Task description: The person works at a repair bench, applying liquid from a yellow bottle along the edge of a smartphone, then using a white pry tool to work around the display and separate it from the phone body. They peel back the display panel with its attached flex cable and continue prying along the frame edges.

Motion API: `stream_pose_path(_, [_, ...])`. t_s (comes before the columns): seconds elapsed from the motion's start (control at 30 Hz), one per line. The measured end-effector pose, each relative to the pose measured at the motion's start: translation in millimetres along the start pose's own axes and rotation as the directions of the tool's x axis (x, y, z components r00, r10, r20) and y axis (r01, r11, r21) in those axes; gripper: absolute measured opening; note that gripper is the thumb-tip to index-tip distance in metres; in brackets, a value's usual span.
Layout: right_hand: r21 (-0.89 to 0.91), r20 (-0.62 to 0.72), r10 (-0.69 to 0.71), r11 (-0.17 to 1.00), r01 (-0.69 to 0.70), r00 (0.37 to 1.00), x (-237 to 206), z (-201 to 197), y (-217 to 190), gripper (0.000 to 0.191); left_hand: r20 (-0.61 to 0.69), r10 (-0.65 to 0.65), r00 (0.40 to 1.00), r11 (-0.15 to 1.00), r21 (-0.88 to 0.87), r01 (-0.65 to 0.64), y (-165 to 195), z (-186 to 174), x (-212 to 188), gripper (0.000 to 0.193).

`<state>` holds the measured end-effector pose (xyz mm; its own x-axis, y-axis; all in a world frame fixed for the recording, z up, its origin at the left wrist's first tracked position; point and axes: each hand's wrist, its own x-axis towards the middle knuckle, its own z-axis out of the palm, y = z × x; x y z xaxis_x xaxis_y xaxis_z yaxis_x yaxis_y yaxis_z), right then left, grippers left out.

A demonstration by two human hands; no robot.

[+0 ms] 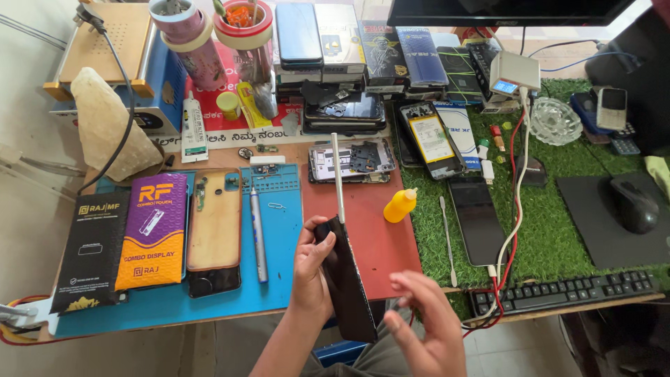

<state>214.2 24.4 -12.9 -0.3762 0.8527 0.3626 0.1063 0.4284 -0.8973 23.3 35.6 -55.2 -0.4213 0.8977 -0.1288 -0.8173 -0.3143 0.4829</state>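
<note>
Left hand [312, 269] grips a black phone panel [347, 279] upright on edge; right hand [426, 324] hovers beside it, fingers loosely spread.

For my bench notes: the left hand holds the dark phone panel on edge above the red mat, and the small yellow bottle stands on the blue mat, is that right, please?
Not quite. In the head view the small yellow bottle stands on the red mat, near its edge by the green turf, not on the blue mat. The left hand does hold the dark phone panel on edge.
</note>
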Motion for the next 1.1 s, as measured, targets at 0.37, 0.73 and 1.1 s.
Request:
stream_pose_path(0.37, [0.269, 0.259, 0.373, 0.858, -0.438, 0.891, 132.6, 43.9, 19.6, 0.036, 0.047, -0.110, 0.993, 0.994, 0.004, 0.110, 2.9, -3.0, -0.4, 0.038])
stream_pose_path(0.73, [0.053, 0.264, 0.062, 0.995, -0.079, 0.963, 119.7, 12.2, -8.9, 0.017, 0.019, -0.135, 0.991, 0.989, 0.060, 0.134, 2.3, 1.3, -0.5, 0.037])
stream_pose_path(1.1, [-0.051, 0.150, 0.035, 0.998, -0.028, 0.988, 84.4, 7.4, -30.7, 0.014, 0.090, -0.170, 0.981, 0.985, 0.009, 0.170, 1.6, -1.2, -4.0, 0.038])
